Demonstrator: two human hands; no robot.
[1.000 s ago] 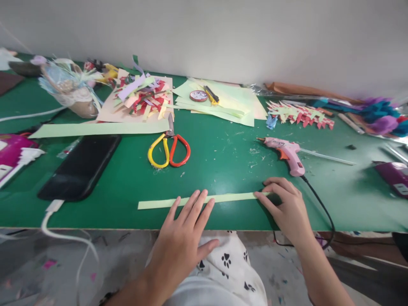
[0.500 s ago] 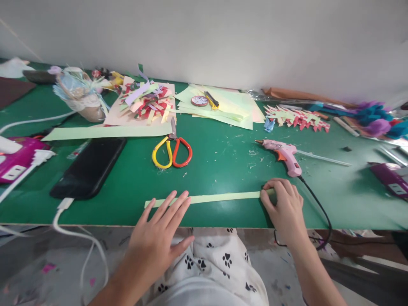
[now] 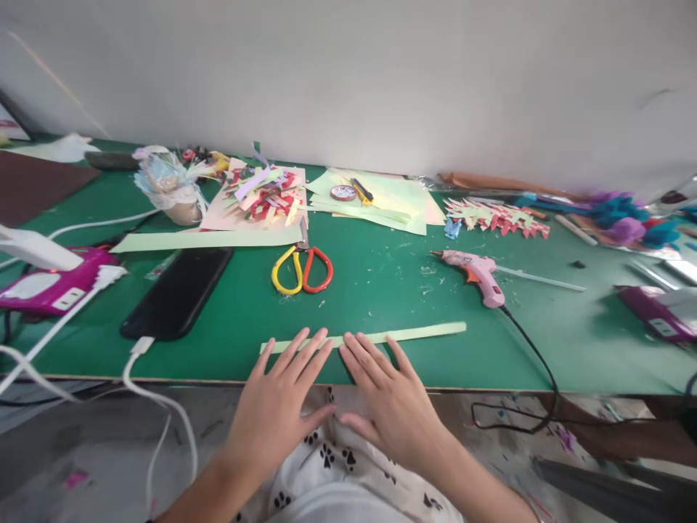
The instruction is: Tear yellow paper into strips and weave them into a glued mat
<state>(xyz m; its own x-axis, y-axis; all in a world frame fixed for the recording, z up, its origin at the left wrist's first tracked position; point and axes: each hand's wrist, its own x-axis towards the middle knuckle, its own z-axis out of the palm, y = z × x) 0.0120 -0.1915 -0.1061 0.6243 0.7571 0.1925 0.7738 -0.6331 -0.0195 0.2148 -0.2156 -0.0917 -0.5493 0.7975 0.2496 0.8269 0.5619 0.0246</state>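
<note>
A narrow strip of pale green paper (image 3: 425,333) lies along the front of the green table. My left hand (image 3: 283,396) rests flat with its fingers spread over the strip's left part. Beside it, my right hand (image 3: 389,392) lies flat too, fingertips on the middle of the strip. The strip's right end sticks out past my right fingers. Beyond my hands lie scissors (image 3: 302,270) with one yellow and one red handle. To the right is a pink glue gun (image 3: 476,272) with a clear glue stick in its back.
A black phone (image 3: 177,294) with a white cable lies on the left near a purple power strip (image 3: 59,280). Behind are a wider green strip (image 3: 212,239), a heap of paper scraps (image 3: 266,192), green sheets (image 3: 392,207) with a cutter, and a red-and-green folded paper chain (image 3: 498,218).
My right hand has let go of the strip's right end and moved left to lie flat beside my left hand. The view has shifted slightly.
</note>
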